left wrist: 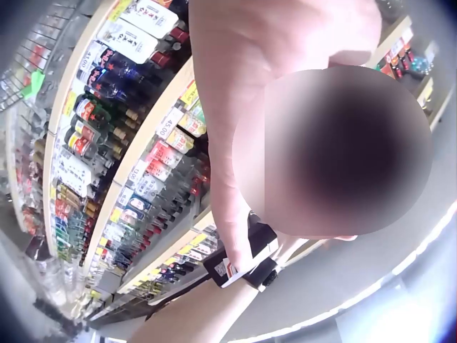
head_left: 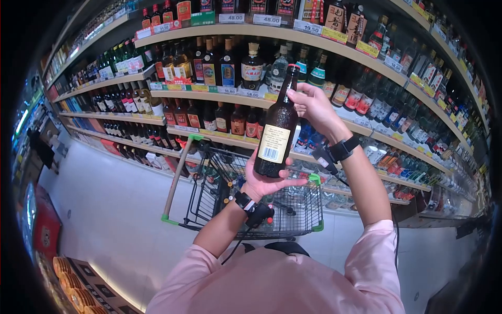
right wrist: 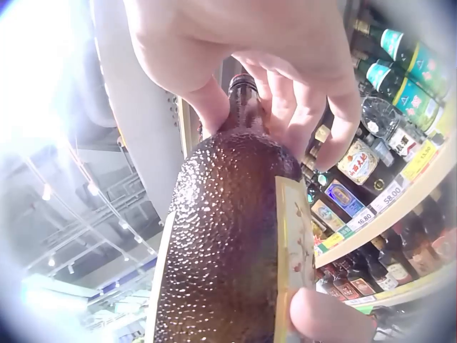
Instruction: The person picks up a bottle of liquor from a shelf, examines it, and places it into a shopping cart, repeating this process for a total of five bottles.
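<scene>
Both hands (head_left: 316, 107) (head_left: 258, 183) around a dark bottle (head_left: 278, 114) with barcoded label (head_left: 275, 141), "48.00" price tag (head_left: 231, 18) beyond.

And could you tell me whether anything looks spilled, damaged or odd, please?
Nothing stands out: the brown bottle, held low by the left hand and at its neck by the right hand, shows no visible damage. Part of the left wrist view is blurred out.

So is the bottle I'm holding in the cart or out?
Out of the cart: right hand grips the bottle by its neck, left hand holds its base.
</scene>
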Demonstrator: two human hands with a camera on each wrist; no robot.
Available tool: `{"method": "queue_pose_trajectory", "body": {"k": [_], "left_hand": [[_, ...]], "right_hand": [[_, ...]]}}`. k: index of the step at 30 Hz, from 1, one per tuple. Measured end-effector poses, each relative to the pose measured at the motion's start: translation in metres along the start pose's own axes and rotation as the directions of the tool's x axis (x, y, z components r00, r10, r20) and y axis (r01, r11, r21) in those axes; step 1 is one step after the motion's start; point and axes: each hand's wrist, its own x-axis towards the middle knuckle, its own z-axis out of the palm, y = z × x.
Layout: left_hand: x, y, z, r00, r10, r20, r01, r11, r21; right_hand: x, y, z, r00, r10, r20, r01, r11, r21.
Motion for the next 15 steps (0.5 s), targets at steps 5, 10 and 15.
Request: {"method": "queue_pose_trajectory", "body": {"k": [5, 10, 15], "left_hand": [[-0.005, -0.004, -0.005, 1.0, -0.001, -0.005, 0.001, 0.999, 0.034], [-0.016, -0.001, -0.016, 0.984, 0.06, -0.168, -0.01, 0.959, 0.282], [-0.019, -0.002, -0.023, 0.927, 0.245, -0.284, 0.024, 0.717, 0.697]], "right_hand": [[-0.005, -0.002, 0.002, 1.0, 0.029, 0.009, -0.028, 0.997, -0.072], [-0.022, -0.012, 0.001, 0.995, 0.095, 0.007, -0.09, 0.963, -0.255], [-0.031, -0.004, -0.011, 0.984, 0.04, -0.173, -0.127, 0.838, -0.531]]}}
